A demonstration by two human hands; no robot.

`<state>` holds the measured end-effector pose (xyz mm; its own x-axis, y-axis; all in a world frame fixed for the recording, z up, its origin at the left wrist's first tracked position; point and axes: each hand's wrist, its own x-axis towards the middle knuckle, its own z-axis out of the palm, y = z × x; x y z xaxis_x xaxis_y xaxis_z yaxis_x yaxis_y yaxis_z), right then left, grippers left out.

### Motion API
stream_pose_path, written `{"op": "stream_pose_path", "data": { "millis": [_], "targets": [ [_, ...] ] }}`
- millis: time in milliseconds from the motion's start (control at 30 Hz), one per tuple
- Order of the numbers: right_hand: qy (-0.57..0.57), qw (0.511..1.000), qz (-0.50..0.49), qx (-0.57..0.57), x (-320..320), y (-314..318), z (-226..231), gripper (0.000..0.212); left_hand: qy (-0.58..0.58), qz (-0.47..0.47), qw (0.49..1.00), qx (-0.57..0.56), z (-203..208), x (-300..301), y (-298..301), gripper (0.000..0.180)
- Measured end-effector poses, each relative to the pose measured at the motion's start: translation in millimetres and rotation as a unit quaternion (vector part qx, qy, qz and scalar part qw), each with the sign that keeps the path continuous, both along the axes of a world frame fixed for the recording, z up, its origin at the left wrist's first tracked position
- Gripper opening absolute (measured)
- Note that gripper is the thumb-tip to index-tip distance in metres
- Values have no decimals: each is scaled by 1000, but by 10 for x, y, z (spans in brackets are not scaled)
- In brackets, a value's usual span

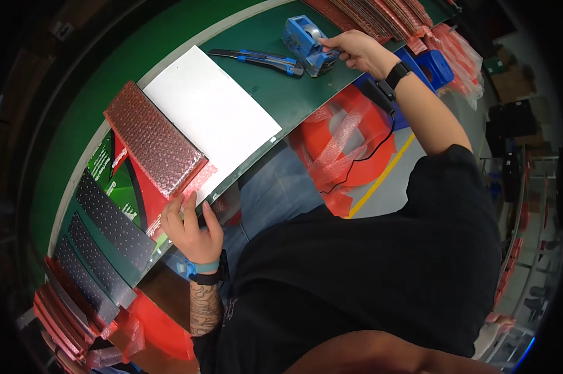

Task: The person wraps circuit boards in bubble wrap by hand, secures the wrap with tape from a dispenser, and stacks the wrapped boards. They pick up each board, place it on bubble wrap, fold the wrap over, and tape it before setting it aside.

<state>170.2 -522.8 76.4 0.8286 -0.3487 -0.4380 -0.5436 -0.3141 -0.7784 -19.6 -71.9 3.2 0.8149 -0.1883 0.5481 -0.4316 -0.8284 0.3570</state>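
Note:
A flat packet wrapped in pink bubble wrap (155, 138) lies slanted across the left edge of a white sheet (209, 103) on the green table. My left hand (194, 230) is at the packet's near end, fingers apart, its fingertips at the loose flap of wrap. Out to the right, my right hand (362, 53) has its fingers closed at a blue tape dispenser (307, 45), by the roll and the cutting end. Any strip of tape between those fingers is too fine to make out. A blue and black utility knife (256, 60) rests left of the dispenser.
Dark dotted panels (113, 209) and a green-and-red printed sheet (120, 181) lie at the left. Stacked pink-wrapped packets (381, 22) stand at the far right, near a blue bin (434, 68). Below the table edge is a red bubble-wrap roll (362, 153) with a black cable (356, 162).

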Motion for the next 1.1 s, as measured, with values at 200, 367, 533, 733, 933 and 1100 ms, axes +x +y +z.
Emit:
{"op": "stream_pose_path", "data": {
  "millis": [200,367,533,733,933,1100],
  "targets": [
    [37,998,-35,29,53,-21,85,23,-1,-94,994,-61,126,144,-357,28],
    [19,996,-64,60,160,-24,92,22,41,-240,963,-116,352,807,-1440,45],
    [-26,991,-84,104,132,206,202,15,44,-176,979,-90,261,1667,-2411,80],
    [-102,975,-107,164,-44,176,176,14,111,-191,974,-40,230,2024,-2683,97],
    [-144,973,-74,164,-367,86,82,9,22,-186,982,-22,154,2071,-2795,98],
    [-149,952,-111,243,-863,163,29,11,80,-205,975,-26,228,2052,-2792,97]
  ]
}}
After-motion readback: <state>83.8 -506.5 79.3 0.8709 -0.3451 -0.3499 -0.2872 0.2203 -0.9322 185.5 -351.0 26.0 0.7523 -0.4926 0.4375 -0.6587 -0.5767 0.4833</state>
